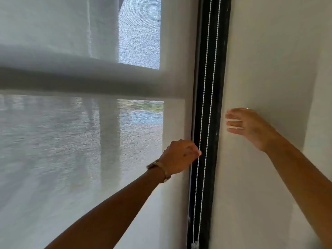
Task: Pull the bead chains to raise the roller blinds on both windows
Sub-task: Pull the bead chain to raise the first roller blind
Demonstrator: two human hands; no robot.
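Chain [204,97], a white bead loop of two strands, hung down the dark frame [218,87] right of centre, from the top edge to the bottom, where it ended in a small weight. The left hand [181,156] was clenched on the left strand at mid-height, thumb and fingers pinched round the beads. The right hand [248,126] was released, fingers spread, just right of the frame and apart from both strands.

Likely trouble: the pinch was narrow, so the beads could have slipped through under load. Pulling the wrong strand would have lowered the blind [80,141] instead of raising it. A sideways tug might have jumped the chain off its clutch, which lay out of view above.

The blind was sheer and covered the window across the left half of the frame, a grey bar and blurred outdoor ground showing through it. A plain pale wall [269,51] filled the right. A bracelet [161,169] sat on the left wrist.
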